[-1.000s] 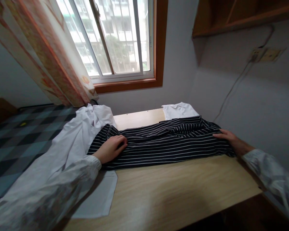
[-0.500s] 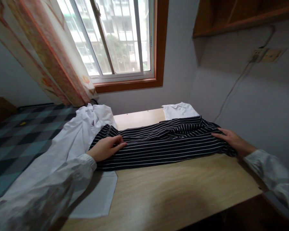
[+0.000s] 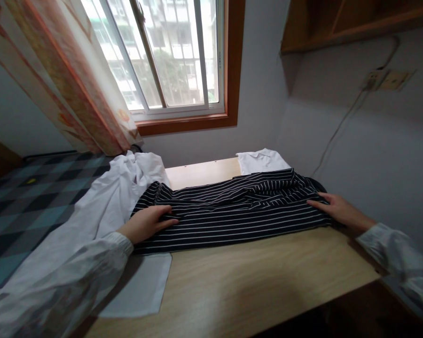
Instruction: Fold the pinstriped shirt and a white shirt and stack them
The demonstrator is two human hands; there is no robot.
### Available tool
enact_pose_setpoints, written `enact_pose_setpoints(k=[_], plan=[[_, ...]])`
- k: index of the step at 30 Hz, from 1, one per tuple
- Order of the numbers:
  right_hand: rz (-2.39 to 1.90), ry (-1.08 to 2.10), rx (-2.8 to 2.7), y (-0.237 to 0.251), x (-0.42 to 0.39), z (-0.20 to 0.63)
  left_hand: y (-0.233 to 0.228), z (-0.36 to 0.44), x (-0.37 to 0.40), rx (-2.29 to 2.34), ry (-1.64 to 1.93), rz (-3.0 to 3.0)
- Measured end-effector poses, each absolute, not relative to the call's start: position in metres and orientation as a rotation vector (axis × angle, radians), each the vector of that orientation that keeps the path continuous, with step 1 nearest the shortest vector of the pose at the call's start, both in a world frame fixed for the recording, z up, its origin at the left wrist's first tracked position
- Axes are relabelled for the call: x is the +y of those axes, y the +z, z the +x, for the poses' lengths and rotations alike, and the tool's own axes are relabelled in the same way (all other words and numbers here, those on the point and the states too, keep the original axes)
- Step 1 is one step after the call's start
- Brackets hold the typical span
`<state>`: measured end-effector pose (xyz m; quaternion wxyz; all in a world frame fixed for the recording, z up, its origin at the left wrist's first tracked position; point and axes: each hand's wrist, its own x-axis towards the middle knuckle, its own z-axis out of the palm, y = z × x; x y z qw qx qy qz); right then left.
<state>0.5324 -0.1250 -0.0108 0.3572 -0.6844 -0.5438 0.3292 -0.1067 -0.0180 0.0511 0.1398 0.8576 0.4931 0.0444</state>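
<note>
A black garment with thin white stripes (image 3: 232, 211) lies spread across a light wooden table (image 3: 254, 281). My left hand (image 3: 146, 223) rests flat on its left end, fingers pointing right along the fabric. My right hand (image 3: 334, 209) lies flat on the garment's right end, near the wall. Neither hand grips the cloth; both press on it with the fingers stretched out. Both arms wear pale long sleeves.
A white garment (image 3: 102, 211) hangs over the table's left side, part of it under the striped one. A folded white cloth (image 3: 262, 160) sits at the back right. A window (image 3: 169, 56) with a patterned curtain (image 3: 66, 80) is behind. A checked bed (image 3: 24, 197) lies left.
My left hand has slid leftward along the striped garment, its fingers flattening. My right hand has shifted slightly toward me along the right end. The cloth looks a little smoother.
</note>
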Motion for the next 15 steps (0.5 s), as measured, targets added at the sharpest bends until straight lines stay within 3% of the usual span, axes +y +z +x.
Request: enact_pose_setpoints(k=[5,15], plan=[[-1.870,0.529,-1.563,-0.016,-0.129,0.536,0.045,-0.112,-0.021,1.534,0.159,2.507],[-1.965,0.285,-1.680,-0.017,-0.106,0.552,0.064,-0.117,-0.015,1.410,0.238,2.335]])
